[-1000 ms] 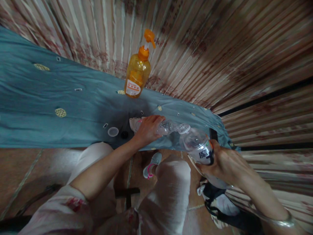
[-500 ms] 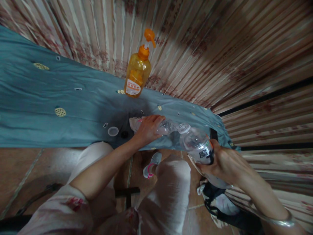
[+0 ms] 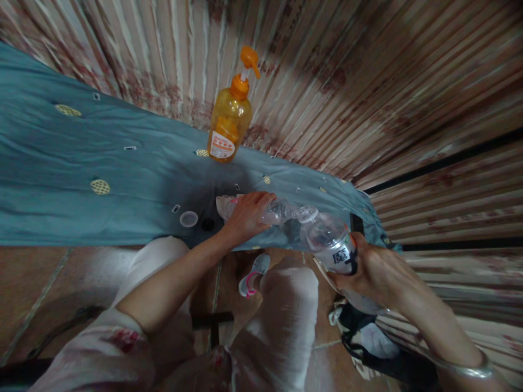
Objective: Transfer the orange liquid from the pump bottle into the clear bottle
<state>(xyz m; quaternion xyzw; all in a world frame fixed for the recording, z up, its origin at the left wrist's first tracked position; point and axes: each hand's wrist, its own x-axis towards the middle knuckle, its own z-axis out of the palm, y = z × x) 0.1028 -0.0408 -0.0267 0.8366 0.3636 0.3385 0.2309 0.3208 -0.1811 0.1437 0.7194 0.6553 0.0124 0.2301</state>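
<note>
My left hand [image 3: 246, 215] grips a small clear bottle [image 3: 275, 212] that lies tilted over the front edge of the blue cloth [image 3: 102, 158]. My right hand [image 3: 373, 272] holds a larger clear plastic bottle [image 3: 329, 242] with a printed label, tipped so that its open neck meets the mouth of the small bottle. Just left of my left hand, a white cap [image 3: 188, 219] and a small dark cap [image 3: 208, 223] rest on the cloth.
An orange pump bottle [image 3: 229, 122] stands on the cloth near the striped curtain [image 3: 327, 71]. My knees in white trousers [image 3: 286, 305] are below, over a brown tiled floor. A dark bag [image 3: 368, 337] lies under my right arm.
</note>
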